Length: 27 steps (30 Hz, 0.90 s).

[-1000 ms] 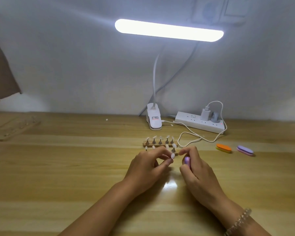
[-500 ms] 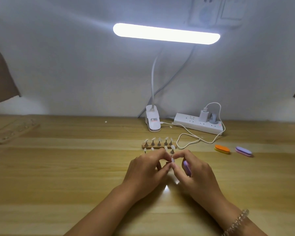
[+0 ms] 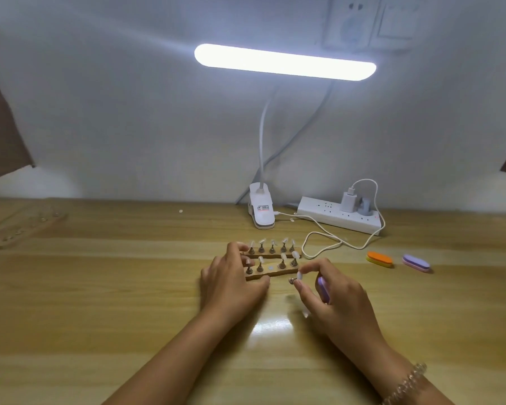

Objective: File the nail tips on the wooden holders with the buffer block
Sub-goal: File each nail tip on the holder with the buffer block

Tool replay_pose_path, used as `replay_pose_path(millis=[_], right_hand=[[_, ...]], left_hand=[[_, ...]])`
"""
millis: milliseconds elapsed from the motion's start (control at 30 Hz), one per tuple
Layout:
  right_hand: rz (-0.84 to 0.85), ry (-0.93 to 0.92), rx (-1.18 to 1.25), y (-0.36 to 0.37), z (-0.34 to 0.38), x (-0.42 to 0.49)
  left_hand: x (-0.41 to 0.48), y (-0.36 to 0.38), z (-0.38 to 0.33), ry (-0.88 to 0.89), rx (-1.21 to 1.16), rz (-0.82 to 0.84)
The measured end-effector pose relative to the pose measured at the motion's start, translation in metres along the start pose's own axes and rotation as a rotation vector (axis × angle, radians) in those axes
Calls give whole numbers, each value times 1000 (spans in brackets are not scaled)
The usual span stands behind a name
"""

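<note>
Two wooden holders lie side by side mid-table, the near holder (image 3: 275, 271) and the far holder (image 3: 270, 252), each carrying several small metal stands with clear nail tips. My left hand (image 3: 231, 283) grips the left end of the near holder, thumb at its front edge and fingers over the top. My right hand (image 3: 333, 299) pinches one loose stand with its nail tip (image 3: 297, 277) between thumb and forefinger, just right of the near holder. A purple buffer block (image 3: 323, 289) is tucked in the same hand's palm, mostly hidden.
An orange buffer block (image 3: 379, 259) and a purple one (image 3: 416, 263) lie at the right. Behind the holders stand a white clip lamp base (image 3: 261, 210) and a power strip (image 3: 339, 214) with a looping white cable (image 3: 319, 244). A wooden strip (image 3: 27, 226) lies far left.
My left hand moved left onto the near holder's end, uncovering both holders. My right hand took the stand with the nail tip and drew it to the right.
</note>
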State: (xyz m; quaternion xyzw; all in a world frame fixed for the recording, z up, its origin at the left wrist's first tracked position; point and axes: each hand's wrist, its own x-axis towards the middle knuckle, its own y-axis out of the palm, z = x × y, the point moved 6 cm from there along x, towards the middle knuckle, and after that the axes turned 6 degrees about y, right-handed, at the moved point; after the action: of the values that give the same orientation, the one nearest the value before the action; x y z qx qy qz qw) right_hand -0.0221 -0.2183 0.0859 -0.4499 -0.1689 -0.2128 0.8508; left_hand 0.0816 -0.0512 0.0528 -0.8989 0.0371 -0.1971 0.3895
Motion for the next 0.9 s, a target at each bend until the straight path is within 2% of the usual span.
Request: replay_pose_path(millis=[233,400,533,900], right_hand=[[-20,4,-20,-1,1,-1],[5,-15,-24,-1,5,-3],[2,-25,-39,-2,7,-4],[26,-5,-53,0,6,-4]], left_hand=[[-2,0,-9,93,19,40],[-9,2,-26,284,-59,117],[-14,3,-34,390,-65,114],[-17,-1,-40,467,-92,79]])
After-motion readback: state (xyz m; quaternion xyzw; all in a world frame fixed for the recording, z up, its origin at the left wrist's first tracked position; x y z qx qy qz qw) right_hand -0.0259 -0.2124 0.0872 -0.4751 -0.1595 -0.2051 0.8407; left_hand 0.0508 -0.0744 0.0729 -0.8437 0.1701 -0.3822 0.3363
